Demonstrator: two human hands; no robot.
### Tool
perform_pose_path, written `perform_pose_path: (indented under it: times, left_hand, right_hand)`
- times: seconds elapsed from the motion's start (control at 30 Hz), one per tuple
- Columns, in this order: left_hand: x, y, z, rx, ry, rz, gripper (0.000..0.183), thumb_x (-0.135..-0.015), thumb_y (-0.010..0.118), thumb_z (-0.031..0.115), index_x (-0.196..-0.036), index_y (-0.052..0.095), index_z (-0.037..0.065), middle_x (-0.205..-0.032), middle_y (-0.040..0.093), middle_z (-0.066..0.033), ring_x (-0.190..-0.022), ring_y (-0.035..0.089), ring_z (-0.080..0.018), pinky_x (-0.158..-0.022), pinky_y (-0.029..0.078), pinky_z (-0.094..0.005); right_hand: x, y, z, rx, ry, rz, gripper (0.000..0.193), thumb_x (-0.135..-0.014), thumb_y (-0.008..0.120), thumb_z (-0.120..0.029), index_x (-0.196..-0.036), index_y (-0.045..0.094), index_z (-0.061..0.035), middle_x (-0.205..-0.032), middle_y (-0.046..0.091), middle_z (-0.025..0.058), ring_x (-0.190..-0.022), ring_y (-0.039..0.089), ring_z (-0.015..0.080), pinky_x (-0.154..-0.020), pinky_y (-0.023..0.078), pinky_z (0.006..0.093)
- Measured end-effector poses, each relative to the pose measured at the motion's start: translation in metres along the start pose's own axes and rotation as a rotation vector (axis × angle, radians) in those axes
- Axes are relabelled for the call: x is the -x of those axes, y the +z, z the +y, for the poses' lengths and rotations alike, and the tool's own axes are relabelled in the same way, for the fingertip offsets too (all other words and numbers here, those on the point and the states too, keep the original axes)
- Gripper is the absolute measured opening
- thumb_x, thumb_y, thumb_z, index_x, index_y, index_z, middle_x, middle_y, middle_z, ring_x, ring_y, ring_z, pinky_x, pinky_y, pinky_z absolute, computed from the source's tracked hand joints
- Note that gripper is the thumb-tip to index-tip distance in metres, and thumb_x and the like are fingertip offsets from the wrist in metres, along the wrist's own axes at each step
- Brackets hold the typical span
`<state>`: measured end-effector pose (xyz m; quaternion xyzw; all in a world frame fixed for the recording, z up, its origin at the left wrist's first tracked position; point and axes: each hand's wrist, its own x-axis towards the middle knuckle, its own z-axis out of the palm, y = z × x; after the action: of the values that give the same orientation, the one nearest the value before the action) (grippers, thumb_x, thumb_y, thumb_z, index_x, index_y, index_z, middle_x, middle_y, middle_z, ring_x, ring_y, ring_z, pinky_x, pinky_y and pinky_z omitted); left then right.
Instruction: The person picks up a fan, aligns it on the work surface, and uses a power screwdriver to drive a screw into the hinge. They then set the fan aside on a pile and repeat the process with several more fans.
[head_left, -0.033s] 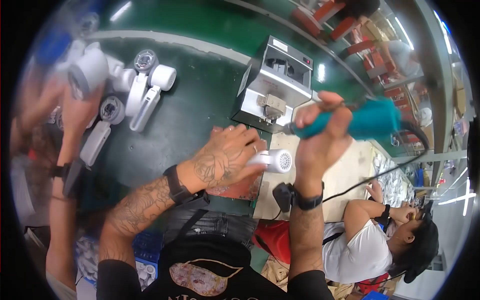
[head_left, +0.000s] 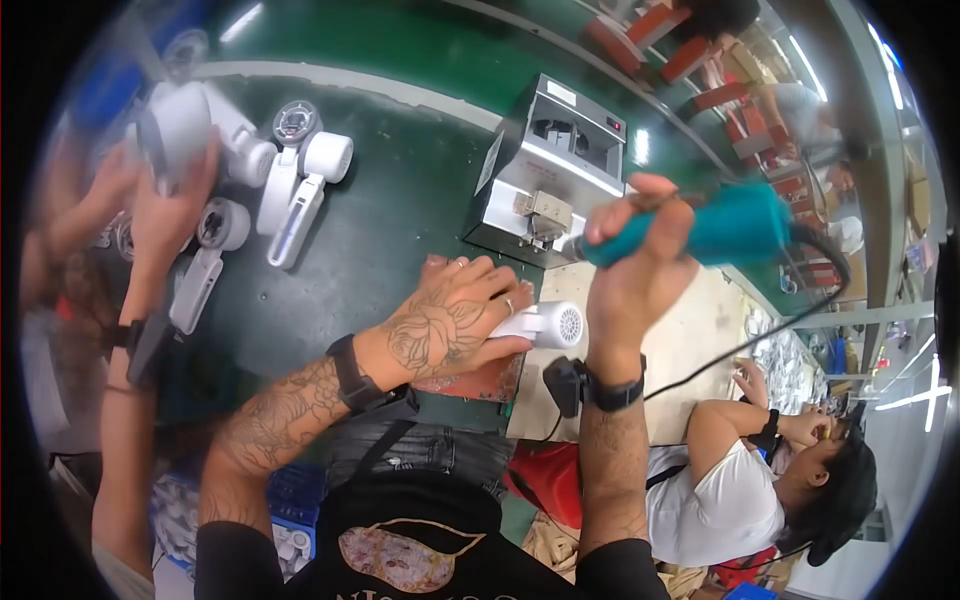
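Note:
My left hand (head_left: 452, 318) is closed around a white handheld fan (head_left: 558, 325), whose round grilled end sticks out past my fingers on the right. Under that hand lies a worn reddish-brown pad (head_left: 470, 386). Raised to the right, my right hand (head_left: 634, 285) grips a teal electric screwdriver (head_left: 738, 225) with a black cable trailing from its back end. Its tip points left, close to the front of a silver box-shaped screw feeder (head_left: 550, 170) and apart from the fan. My left fingers hide most of the fan's handle.
Several white folding fans (head_left: 300, 190) lie on the dark green table (head_left: 390, 150) at the left. A co-worker's hands (head_left: 165, 215) hold another white fan there, blurred. A pale board (head_left: 560, 385) lies at the right, where a person in a white shirt (head_left: 715, 485) sits.
My right hand and the screwdriver have shifted slightly left. The co-worker's hands at the left have moved a little with their fan. My left hand stays nearly in place.

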<state>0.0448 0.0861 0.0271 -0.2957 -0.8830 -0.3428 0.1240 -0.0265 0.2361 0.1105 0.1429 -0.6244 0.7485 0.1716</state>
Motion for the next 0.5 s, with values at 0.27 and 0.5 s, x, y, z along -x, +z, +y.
perform_pose_path:
  times: [0.27,0.5]
  left_hand:
    - [0.004,0.009,-0.007,0.019,-0.025,-0.027,0.049,-0.091,0.069,0.041,-0.127,0.064,0.008,-0.111,0.059,-0.0083,-0.107,0.054,-0.0264,-0.096,0.044,-0.0418]
    - [0.0,0.006,-0.012,0.044,-0.047,-0.028,0.048,-0.091,0.07,0.039,-0.128,0.063,0.009,-0.112,0.059,-0.0084,-0.107,0.054,-0.0277,-0.095,0.045,-0.0421]
  right_hand:
    - [-0.012,0.006,0.047,-0.042,-0.083,-0.078,0.045,-0.104,0.061,-0.045,-0.098,0.057,-0.0002,-0.07,0.054,0.0066,-0.062,0.055,0.0169,-0.059,0.046,0.031]
    - [0.01,-0.002,0.022,0.02,0.046,-0.024,0.043,-0.105,0.058,-0.042,-0.101,0.061,0.0007,-0.066,0.051,0.0056,-0.059,0.052,0.0165,-0.056,0.044,0.0304]
